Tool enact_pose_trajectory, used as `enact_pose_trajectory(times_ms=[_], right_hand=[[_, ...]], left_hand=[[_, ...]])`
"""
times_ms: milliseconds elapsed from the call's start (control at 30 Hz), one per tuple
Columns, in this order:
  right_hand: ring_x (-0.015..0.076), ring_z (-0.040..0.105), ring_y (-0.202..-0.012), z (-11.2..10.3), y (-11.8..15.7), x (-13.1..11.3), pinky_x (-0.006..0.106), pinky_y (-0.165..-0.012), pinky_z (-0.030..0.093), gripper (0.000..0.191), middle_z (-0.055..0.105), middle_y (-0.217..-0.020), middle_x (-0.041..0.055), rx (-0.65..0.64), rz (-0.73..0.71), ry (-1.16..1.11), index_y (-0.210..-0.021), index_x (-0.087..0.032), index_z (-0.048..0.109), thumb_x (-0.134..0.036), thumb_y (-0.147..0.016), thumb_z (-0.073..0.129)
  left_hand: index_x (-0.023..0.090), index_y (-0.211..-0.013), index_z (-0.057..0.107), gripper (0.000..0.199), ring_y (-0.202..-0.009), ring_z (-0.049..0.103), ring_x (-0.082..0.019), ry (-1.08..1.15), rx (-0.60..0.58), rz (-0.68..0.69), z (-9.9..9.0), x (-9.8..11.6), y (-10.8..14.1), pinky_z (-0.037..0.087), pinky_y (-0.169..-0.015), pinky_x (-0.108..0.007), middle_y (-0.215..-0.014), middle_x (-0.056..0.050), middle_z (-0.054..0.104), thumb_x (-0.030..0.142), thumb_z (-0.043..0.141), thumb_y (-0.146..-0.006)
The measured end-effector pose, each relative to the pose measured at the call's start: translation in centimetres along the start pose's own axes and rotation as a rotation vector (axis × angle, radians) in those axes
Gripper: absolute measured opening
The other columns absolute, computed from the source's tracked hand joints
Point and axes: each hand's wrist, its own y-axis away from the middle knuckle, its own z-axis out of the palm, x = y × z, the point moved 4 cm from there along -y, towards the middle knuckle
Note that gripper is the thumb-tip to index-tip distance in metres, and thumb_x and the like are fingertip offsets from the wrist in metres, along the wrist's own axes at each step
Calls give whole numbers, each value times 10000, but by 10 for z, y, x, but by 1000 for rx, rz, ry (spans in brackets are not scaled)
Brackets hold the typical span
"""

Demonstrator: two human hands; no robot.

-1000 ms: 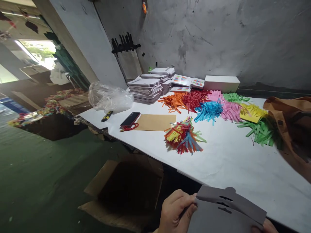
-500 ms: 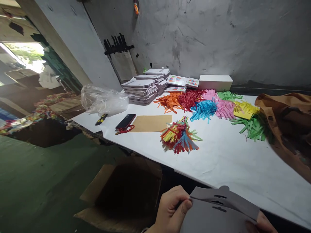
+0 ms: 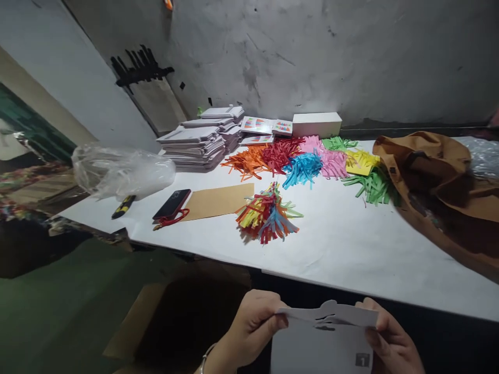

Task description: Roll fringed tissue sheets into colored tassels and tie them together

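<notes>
Two hands on one grey card box (image 3: 319,347), both gripping. Left hand (image 3: 257,327) pinches its upper left corner, thumb on the near side; right hand (image 3: 392,337) pinches the upper right corner the same way. Box is held upright low in the view, in front of the near edge of the counter (image 3: 343,249), off its surface

Versus the earlier frames: box is turned, so the top flap (image 3: 346,315) now shows as a thin band where it was a broad panel, its slots bunched close together. Printed number 1 (image 3: 363,360) now visible at lower right of the box. Right hand was mostly cut off by the frame, now largely in view. Bracelet (image 3: 205,358) on the left wrist shows more. View has swung right: bright window gone, clear plastic (image 3: 485,156) now in at the right edge beyond the brown cloth (image 3: 432,150)

Counter items unchanged: multicoloured paper tassel (image 3: 268,215) beside the brown paper (image 3: 218,201), phone (image 3: 171,203) with red strap at its other end, knife (image 3: 123,206) near the plastic bag (image 3: 128,169). Behind, stacked flat boxes (image 3: 191,148), white box (image 3: 317,124) by the wall, and a row of coloured paper fringes (image 3: 303,169)
</notes>
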Motion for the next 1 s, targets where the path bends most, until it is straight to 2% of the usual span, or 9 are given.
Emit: enact_pose_trajectory(times_ms=[100,200,367,433,567,700,833,933,1000], right_hand=[[130,430,-578,1,-4,0,232,-478,370,396,408,-691,-16,-86,-16,12,-624,-199,497,-418,-789,783],[125,397,-574,7,-2,-5,231,-493,340,352,425,-686,-11,-53,-59,187,-686,-201,616,-502,-811,747],[149,435,-554,23,0,-19,261,-528,381,486,428,-602,2,-19,-256,455,-542,-203,622,-582,-840,681],[165,498,-591,25,-3,-17,263,-558,431,471,513,-642,26,-21,-258,465,-583,-204,678,-570,-878,640],[208,620,-755,17,-7,-9,276,-679,524,321,666,-858,68,19,-196,415,-847,-230,801,-519,-876,665],[231,655,-807,8,-13,-3,301,-732,548,336,705,-932,79,-37,-105,385,-947,-228,796,-532,-839,705],[203,624,-738,9,-28,-1,306,-715,535,302,681,-821,51,-298,-19,414,-920,-213,765,-501,-845,716],[175,579,-721,10,-38,0,280,-688,503,287,639,-781,32,-396,-35,400,-803,-203,740,-470,-889,682],[189,599,-766,9,-42,3,295,-708,505,286,664,-841,45,-420,13,315,-922,-216,755,-479,-920,642]], left_hand=[[203,-708,721,513,-527,483,-161,35,-38,-45,-3,-3,-2,377,-555,-264,-549,-28,509,555,459,-973],[192,-721,717,416,-548,493,-157,-58,13,-55,-4,-1,-1,380,-559,-254,-580,-31,538,437,503,-982],[166,-606,595,476,-474,351,-108,-4,344,-96,7,-12,6,257,-456,-225,-530,15,402,413,473,-994],[162,-572,554,533,-484,335,-105,106,391,-164,12,-21,7,238,-445,-220,-535,11,403,483,463,-988],[145,-762,663,458,-591,482,-140,167,187,-217,14,-24,0,387,-545,-222,-648,-28,559,526,507,-962],[151,-935,669,220,-633,529,-132,-29,3,-124,7,-11,-10,420,-603,-211,-727,-32,623,327,542,-971],[161,-900,679,179,-588,512,-110,-106,99,32,6,-3,-18,394,-574,-196,-693,-14,623,229,529,-970],[162,-818,686,275,-584,478,-112,59,191,-19,8,-7,-20,382,-560,-200,-647,1,570,303,522,-988],[162,-835,703,320,-590,458,-113,124,194,-65,8,-10,-20,372,-562,-206,-646,4,548,343,499,-1002]])
